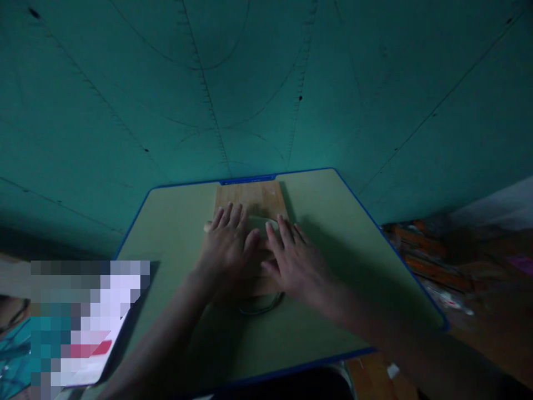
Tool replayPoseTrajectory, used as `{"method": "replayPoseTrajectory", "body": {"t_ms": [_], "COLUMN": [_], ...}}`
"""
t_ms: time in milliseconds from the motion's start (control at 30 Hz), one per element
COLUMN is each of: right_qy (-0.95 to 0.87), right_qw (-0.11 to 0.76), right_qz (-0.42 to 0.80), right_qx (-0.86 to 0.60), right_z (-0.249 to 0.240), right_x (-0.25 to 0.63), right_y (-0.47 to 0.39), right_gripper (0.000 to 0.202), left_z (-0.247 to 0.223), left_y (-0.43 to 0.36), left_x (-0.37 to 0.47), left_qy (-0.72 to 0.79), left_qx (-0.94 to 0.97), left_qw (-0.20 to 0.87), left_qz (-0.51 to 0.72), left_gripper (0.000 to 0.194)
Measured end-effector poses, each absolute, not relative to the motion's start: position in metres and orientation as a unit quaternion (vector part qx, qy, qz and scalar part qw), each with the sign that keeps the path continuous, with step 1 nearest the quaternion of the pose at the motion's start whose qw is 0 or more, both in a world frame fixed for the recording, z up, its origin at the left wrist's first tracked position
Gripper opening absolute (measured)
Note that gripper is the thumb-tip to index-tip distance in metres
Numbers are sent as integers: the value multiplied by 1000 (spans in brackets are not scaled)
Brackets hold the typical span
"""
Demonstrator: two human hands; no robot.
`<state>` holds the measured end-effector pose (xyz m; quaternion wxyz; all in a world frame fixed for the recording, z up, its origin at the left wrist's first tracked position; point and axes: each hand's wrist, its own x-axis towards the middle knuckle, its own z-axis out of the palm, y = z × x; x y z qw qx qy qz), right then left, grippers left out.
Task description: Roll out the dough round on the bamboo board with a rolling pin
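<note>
A wooden board (250, 193) lies on the small table in front of me. Across it runs a pale, elongated thing (259, 222) with a rounded end sticking out at the left. My hands cover much of it, so I cannot tell whether it is a dough roll or a rolling pin. My left hand (227, 241) rests palm down over its left part, fingers stretched out. Over the right part lies my right hand (293, 253), flat with the fingers spread. Neither hand is wrapped around anything. A thin dark loop (262, 310) shows at the board's near edge.
The pale table (333, 316) has a blue rim and stands against a green wall (266, 83) with drawn lines. On the table's left is a pixelated flat object (95, 322). Orange-brown items (425, 244) lie low on the right, beyond the table edge.
</note>
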<state>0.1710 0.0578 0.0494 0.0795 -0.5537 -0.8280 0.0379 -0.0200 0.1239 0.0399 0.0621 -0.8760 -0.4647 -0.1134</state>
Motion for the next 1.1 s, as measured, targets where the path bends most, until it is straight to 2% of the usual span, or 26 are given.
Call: {"method": "replayPoseTrajectory", "body": {"t_ms": [100,267,367,467,633,767,967,1100], "right_qy": [-833,-797,-797,-838,-869,-863,-834,-808], "right_qw": [71,49,67,88,127,126,41,37], "right_qz": [72,146,141,124,92,75,86,87], "right_qx": [-544,-584,-583,-524,-469,-483,-544,-582], "right_z": [53,58,59,60,59,54,51,52], "right_x": [191,212,205,186,161,176,225,228], "right_y": [106,144,127,85,31,51,109,111], "right_gripper": [68,77,75,70,84,76,47,56], "left_z": [47,54,51,42,35,42,57,61], "left_y": [172,212,200,166,119,141,214,221], "left_x": [10,37,28,0,-36,-9,66,75], "left_qy": [-468,-458,-446,-431,-388,-436,-422,-425], "left_qx": [-875,-884,-890,-893,-910,-894,-906,-905], "left_qw": [41,14,23,47,70,52,-23,-32], "left_qz": [-120,-95,-89,-122,-129,-90,-23,-17], "left_gripper": [54,56,58,61,58,60,56,59]}}
